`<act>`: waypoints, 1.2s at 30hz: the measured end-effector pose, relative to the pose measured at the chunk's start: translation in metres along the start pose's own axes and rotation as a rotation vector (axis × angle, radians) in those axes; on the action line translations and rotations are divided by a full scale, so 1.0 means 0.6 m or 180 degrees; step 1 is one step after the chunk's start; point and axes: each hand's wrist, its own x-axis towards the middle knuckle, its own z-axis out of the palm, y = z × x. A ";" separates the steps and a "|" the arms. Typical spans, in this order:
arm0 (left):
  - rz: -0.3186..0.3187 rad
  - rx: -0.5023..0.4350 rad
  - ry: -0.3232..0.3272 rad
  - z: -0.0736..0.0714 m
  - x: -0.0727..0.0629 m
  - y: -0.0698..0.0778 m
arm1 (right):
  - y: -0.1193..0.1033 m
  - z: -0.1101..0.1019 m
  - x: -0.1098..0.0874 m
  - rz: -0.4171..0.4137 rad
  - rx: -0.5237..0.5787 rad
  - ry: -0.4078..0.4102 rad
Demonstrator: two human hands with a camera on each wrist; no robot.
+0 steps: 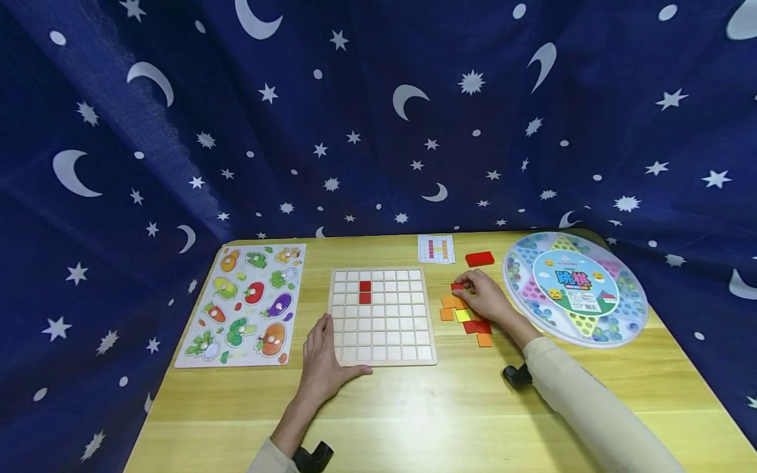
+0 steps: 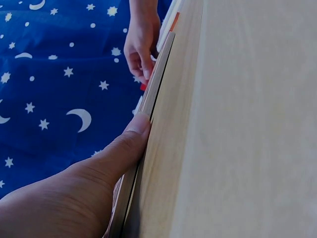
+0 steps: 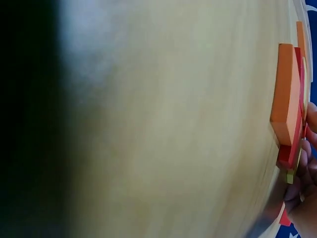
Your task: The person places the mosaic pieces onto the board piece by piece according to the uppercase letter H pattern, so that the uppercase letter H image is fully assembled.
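A wooden grid board [image 1: 384, 338] lies flat in the middle of the table, with two red square tiles [image 1: 365, 292] one above the other in its upper left part. My left hand [image 1: 322, 361] rests at its near left corner, fingers along the left side and thumb on the front edge; the thumb [image 2: 126, 148] touches that edge in the left wrist view. Right of the board, my right hand [image 1: 489, 297] pinches a red tile [image 1: 457, 287] at the far end of a loose spread of orange tiles [image 1: 446, 315], red tiles [image 1: 476, 326] and a yellow tile [image 1: 463, 315].
Behind the board lies a pattern card [image 1: 436, 249], with a red block [image 1: 480, 258] beside it. A vegetable puzzle board [image 1: 241, 305] is at left, a round Chinese checkers box [image 1: 576, 289] at right. A starry curtain [image 1: 367, 131] hangs behind the table.
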 end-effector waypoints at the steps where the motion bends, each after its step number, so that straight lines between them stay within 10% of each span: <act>1: 0.0014 0.0005 0.0020 0.000 0.000 0.000 | 0.000 0.001 0.000 0.0013 -0.0012 0.0007; 36: 0.0003 -0.0027 -0.0011 -0.001 0.000 -0.004 | -0.005 0.001 0.003 0.0020 -0.0050 0.0124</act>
